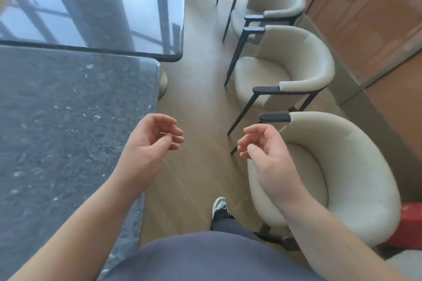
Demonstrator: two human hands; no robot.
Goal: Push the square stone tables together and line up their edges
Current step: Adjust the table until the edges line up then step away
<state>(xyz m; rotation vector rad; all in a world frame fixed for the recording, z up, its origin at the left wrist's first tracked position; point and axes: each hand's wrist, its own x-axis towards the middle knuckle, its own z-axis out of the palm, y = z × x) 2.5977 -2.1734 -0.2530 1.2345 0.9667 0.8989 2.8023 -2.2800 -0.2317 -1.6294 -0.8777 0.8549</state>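
Currently: left hand (150,141) and right hand (262,146), fingers loosely curled, empty. Near stone table (68,121) just left of left fingers; far stone table (102,7) beyond, its right edge overhanging. Recommended: press near table's side edge, sliding until corners match.

Two dark speckled stone tables, near table (68,132) and far table (102,7), meet edge to edge, the far table's right edge projecting further right.
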